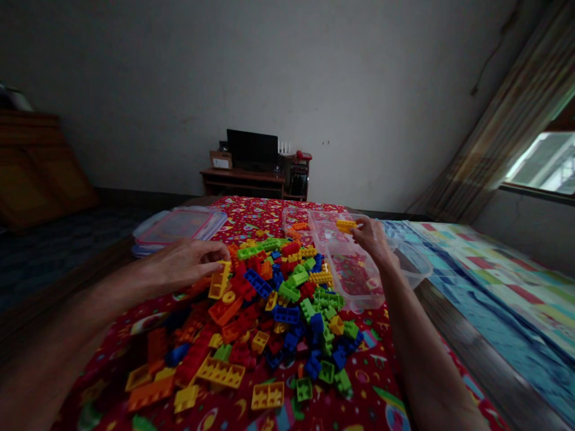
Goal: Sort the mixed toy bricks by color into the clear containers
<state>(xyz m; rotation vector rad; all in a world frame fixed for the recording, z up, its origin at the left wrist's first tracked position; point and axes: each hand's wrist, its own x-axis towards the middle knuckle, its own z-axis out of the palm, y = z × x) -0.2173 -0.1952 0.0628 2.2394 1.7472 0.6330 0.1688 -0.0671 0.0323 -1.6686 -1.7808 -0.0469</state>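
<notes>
**Obs.: toy-brick heap (287, 314) on the bench (377, 365), both grips engaged**

Pale wall (269, 72) fills the background. Bench in the foreground, covered by a red patterned cloth (278, 208).

Right of bench: a patchwork cover (485, 251) next to blue fabric (413, 233); striped curtain (489, 120) beyond. Far left: wooden cabinet (40, 167). Against the wall: computer stand (251, 175) bearing a dark monitor (253, 148), with a cardboard box (220, 160) on one side and a red telephone (303, 155) on the other.

Heap: red, orange, yellow, green and blue pieces spread over mid-bench, some studs up, some hollow side up; a few lie apart near the front edge.

Clear tub (359, 303) just right of the heap, cloth visible through its plastic. Stacked lids (179, 227), pink and bluish trim, at the far left of the bench.

Right hand (359, 227): grip closed on a yellow-orange brick (345, 225), fingertips at its right end. Brick appears above the tub's far part; exact height cannot be judged.

Left hand (224, 257): thumb and finger pinch the upper end of a tilted yellow brick (219, 281), at the heap's left side. Just below it, a small yellow ring-shaped piece (229, 297).
</notes>
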